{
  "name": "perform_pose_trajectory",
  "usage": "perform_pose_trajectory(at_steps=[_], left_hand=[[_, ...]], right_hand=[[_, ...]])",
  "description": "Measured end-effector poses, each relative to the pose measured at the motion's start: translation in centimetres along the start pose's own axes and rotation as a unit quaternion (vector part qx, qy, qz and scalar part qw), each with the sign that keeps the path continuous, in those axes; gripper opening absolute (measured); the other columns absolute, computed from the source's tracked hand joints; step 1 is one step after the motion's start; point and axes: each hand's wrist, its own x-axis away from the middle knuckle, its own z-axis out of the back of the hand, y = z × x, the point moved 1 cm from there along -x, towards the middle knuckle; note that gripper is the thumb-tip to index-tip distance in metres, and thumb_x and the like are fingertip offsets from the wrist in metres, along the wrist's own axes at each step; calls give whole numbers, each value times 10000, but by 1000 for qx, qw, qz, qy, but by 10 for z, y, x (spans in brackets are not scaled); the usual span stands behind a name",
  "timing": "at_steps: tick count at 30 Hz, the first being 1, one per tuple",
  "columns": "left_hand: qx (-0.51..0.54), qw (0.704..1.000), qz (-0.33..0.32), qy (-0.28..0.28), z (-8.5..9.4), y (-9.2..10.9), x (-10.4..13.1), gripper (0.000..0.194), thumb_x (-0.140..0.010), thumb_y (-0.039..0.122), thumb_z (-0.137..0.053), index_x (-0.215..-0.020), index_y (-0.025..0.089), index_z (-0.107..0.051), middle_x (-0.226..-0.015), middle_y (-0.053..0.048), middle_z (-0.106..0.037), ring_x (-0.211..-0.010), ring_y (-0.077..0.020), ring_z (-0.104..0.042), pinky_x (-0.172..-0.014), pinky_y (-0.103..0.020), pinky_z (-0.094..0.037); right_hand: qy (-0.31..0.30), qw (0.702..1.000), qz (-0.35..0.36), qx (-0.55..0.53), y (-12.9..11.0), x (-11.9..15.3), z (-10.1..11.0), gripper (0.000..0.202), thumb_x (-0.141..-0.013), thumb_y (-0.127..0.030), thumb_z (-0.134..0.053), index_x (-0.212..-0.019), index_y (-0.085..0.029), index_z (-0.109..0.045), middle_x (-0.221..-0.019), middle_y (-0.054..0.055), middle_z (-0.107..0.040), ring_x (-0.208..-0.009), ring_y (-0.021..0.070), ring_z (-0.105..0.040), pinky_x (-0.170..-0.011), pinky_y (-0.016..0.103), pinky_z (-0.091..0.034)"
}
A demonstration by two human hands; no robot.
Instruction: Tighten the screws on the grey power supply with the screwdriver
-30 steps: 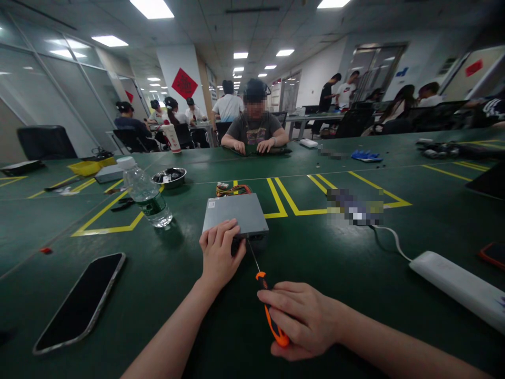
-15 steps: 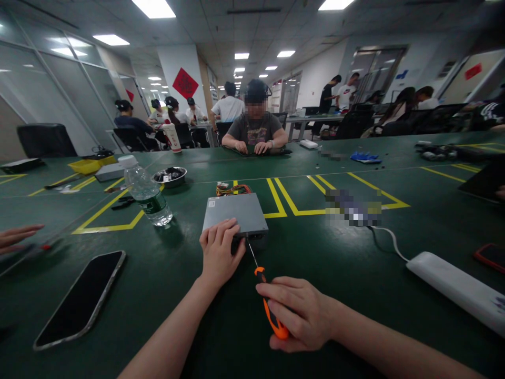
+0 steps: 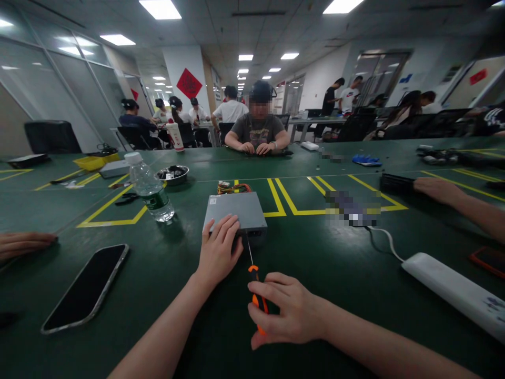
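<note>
A phone (image 3: 86, 288) lies left of a bottle (image 3: 150, 189) on a green table (image 3: 335, 263). The left hand (image 3: 221, 247) presses on a gray metal box (image 3: 235, 210), fingers spread; the right hand (image 3: 282, 310) grips an orange-black screwdriver (image 3: 258, 300), its shaft slanting to the box's near edge.

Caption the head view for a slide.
Left hand on a grey power supply, right hand holding a screwdriver at its near side.

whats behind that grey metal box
Behind the grey metal box, a bundle of coloured wires with whitish connectors lies on the green tabletop. The box hides the bundle's lower part and whatever sits close behind it.
</note>
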Motion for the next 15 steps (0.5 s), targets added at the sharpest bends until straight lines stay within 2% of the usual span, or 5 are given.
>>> perform_pose_trajectory(at_steps=[3, 6, 8, 11, 15], left_hand=[[7, 1000, -4, -15, 3, -1, 0, 364, -832, 178, -469, -1196, 195, -475, -1282, -77, -541, -1204, -211, -470, -1014, -405, -298], [2, 1000, -2, -27, 4, -1, 1, 422, -838, 171, -458, -1257, 216, -441, -1292, -66, -534, -1203, -211, -469, -983, -393, -322], [-1, 1000, -6, -29, 4, -1, 1, 436, -837, 159, -451, -1267, 228, -440, -1293, -61, -534, -1199, -209, -473, -974, -390, -327], [1, 1000, -10, -23, 4, -1, 1, 435, -825, 140, -448, -1252, 227, -462, -1298, -61, -531, -1209, -210, -466, -989, -400, -318], [5, 1000, -10, -28, 3, 1, 1, 442, -822, 128, -433, -1255, 211, -456, -1306, -62, -523, -1235, -207, -442, -1045, -421, -268]], right_hand=[[-10, 1000, -4, -23, -1, 1, -1, 348, -934, -411, -355, -992, -129, -551, -1012, 160, -613, -774, 176, -611, -744, 326, -466], [-27, 999, 3, -35, -2, 0, -1, 288, -926, -321, -362, -1026, -117, -540, -1060, 153, -615, -708, 159, -596, -705, 314, -468], [-24, 999, 8, -31, -3, -1, -1, 270, -930, -319, -385, -1023, -118, -540, -1071, 142, -619, -671, 146, -586, -689, 302, -470], [-10, 1000, 5, -25, -4, -1, -1, 272, -936, -329, -388, -1017, -114, -534, -1059, 154, -619, -717, 150, -605, -711, 296, -472], [-6, 1000, -4, -11, -5, -2, 2, 211, -925, -299, -431, -1055, -174, -540, -1033, 143, -620, -735, 151, -617, -698, 288, -474]])
